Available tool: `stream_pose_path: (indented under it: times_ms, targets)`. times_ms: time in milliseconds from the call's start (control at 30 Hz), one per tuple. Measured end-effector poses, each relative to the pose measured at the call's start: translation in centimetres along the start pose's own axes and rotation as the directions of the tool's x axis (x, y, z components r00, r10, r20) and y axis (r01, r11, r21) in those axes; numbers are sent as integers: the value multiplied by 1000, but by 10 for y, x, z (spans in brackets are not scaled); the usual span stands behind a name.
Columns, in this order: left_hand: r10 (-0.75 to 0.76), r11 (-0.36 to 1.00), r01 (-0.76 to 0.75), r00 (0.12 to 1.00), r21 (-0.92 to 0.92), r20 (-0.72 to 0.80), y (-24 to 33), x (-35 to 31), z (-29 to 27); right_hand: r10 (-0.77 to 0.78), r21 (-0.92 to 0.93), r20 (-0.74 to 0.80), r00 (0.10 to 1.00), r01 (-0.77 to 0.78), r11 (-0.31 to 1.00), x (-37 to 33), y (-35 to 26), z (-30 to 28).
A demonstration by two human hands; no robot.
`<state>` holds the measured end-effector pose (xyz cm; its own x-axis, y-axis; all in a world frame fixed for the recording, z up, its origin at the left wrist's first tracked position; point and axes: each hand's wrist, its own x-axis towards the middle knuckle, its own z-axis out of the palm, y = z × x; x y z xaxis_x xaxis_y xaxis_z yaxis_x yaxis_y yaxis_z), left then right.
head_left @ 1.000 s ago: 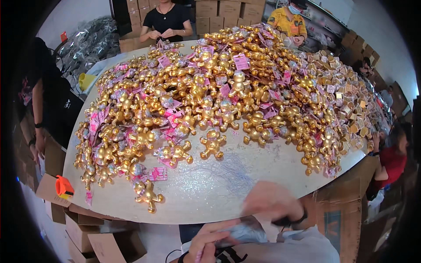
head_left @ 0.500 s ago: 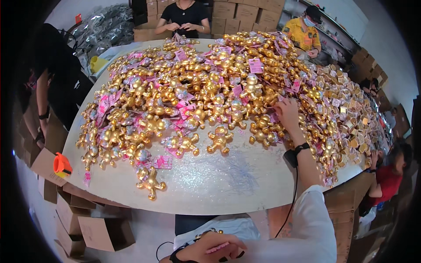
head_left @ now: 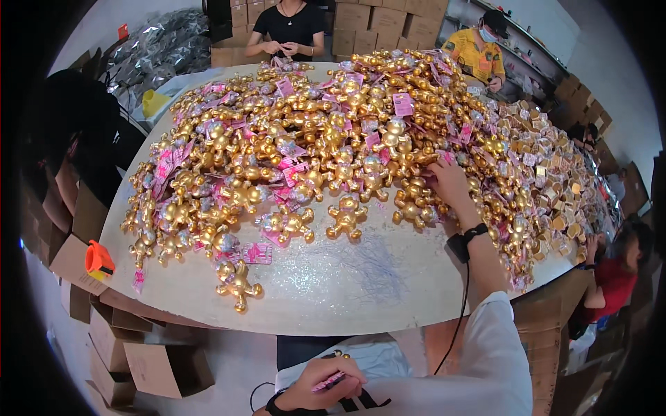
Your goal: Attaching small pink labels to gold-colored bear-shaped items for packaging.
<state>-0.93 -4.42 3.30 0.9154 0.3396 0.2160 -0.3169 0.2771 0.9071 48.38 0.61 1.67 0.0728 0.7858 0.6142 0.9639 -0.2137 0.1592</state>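
From the head view, I see the person's right hand stretched out over the table, its fingers bent down into the near slope of a great heap of gold figures. The fingertips touch the figures there, but I can't tell whether they are clamped on one or only resting among them. A dark strap circles that wrist, and a black cable trails down from it.

The left hand is down by the lap, palm turned inward, fingers curled closed around a pink striped card. A little gold shows just above its knuckles, too small for me to make out.

Two gold figures lie clear of the heap's front edge: one near the middle, another closer to us on the left, with a pink tag just beside it. Fine bluish threads are strewn between them and the right forearm. Off to the right, small square gold pieces make a second pile. Across the table stands a co-worker in black, hands together.
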Motion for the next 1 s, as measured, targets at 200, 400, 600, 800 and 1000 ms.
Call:
stream_pose_path:
  times_ms: [200,400,600,800,1000]
  targets:
    - [94,995,-98,983,-17,-160,-10,-7,0,285,324,-320,903,-178,929,7,2,6]
    - [158,960,-224,929,-168,-334,-24,-7,-4,814,885,-417,405,-25,466,27,-63,-99]
    - [329,927,-374,828,-11,-454,-14,20,5,-108,543,-283,953,252,801,-27,-186,-192]
    - [234,954,-297,823,-41,-517,-11,42,18,-720,955,9,694,208,213,-60,-248,-179]
    - [104,962,-222,837,-159,-538,-15,27,-3,-677,998,-12,736,-29,-49,-51,-241,-181]
